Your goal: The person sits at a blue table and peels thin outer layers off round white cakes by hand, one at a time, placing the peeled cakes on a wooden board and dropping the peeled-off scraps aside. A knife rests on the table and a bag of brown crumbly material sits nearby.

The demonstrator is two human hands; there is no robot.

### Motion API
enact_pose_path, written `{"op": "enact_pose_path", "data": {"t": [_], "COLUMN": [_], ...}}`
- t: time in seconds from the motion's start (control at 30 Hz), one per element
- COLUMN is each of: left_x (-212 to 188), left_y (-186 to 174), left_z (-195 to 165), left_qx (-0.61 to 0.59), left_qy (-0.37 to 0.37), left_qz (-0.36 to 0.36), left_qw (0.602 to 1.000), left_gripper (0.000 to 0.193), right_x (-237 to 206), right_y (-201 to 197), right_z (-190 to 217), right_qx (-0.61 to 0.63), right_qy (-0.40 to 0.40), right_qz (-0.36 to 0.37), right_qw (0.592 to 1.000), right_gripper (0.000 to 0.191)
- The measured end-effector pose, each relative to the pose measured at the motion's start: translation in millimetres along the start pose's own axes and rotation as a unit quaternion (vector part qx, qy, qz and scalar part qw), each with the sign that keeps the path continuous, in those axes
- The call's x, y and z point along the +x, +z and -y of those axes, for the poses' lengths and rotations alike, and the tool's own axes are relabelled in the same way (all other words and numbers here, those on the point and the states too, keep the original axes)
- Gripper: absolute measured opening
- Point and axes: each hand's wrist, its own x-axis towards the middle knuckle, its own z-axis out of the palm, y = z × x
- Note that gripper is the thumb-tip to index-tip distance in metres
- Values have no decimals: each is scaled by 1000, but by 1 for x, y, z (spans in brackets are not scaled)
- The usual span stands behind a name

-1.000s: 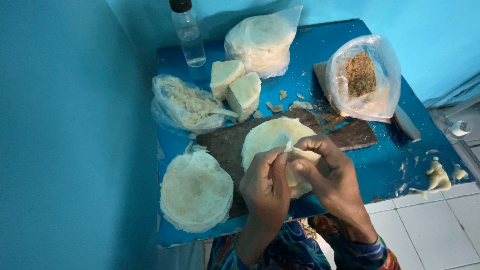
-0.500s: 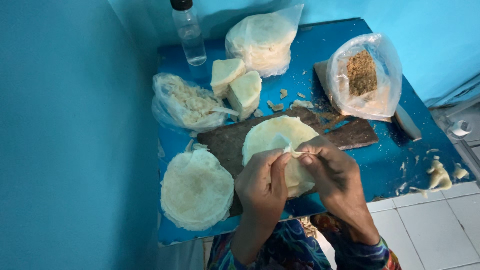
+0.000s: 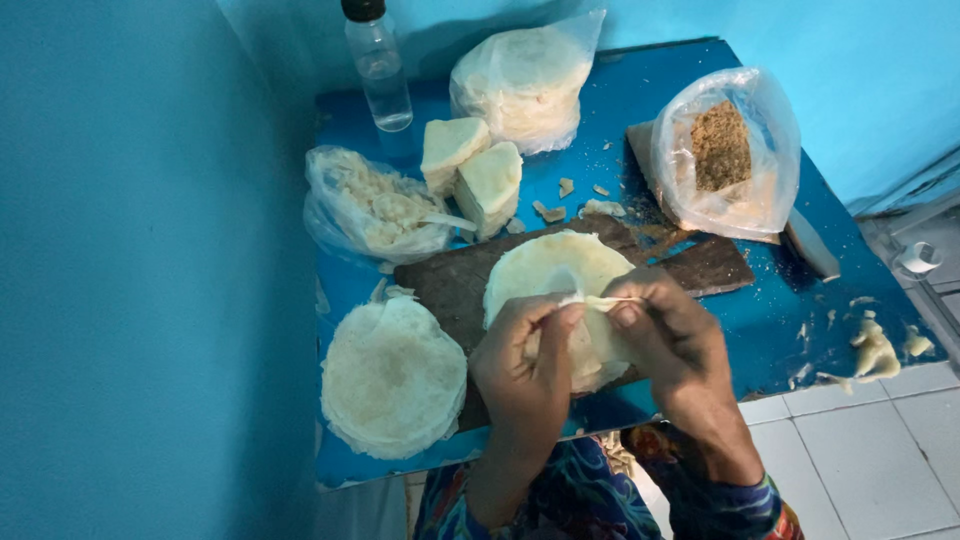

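Round wrapper point(image 3: 550, 270), pale and thin, flat on the dark board point(image 3: 440, 285) in the middle of the blue tabletop point(image 3: 760, 320), near edge hidden under both hands.

Far left: a stack of wrappers point(image 3: 392, 375), touching the board's corner. Behind it, a clear bag of pale shreds point(image 3: 375, 205), then two cream blocks point(image 3: 470, 170) standing just beside.

Left hand point(image 3: 525, 365): curled nearly closed, thumb and forefinger pinched on one end of a small pale strip point(image 3: 600, 300), right above the wrapper. Right hand point(image 3: 670, 335): same story, fingertips nipped tight on the other end, remaining fingers folded in.

By the look of it, mid-step: working a bit of filling or a wrapper edge between the fingertips; cannot tell which. Thin, tear-prone stuff, so calling for a light, even touch from both sides.

Far right: bag of brown crumbs point(image 3: 725, 155), well apart.
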Motion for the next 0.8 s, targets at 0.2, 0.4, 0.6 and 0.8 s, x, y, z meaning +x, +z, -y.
{"op": "enact_pose_path", "data": {"t": [0.2,0.4,0.6,0.8], "left_x": [-3,-6,-8,-1], "left_y": [4,2,6,2], "left_z": [1,6,4,6], "left_qx": [14,23,-55,-3], "left_qy": [53,49,21,25], "left_qz": [-18,19,29,42], "left_qw": [998,998,998,999], "left_gripper": [8,7,20,21], "right_x": [-1,5,2,1], "right_y": [1,1,6,4], "right_z": [-6,-8,-8,-4], "right_qx": [118,-69,27,-29], "right_qy": [83,-57,-45,-71], "right_qz": [-26,-18,-38,26], "right_qw": [989,996,998,997], "right_gripper": [16,10,8,13]}}
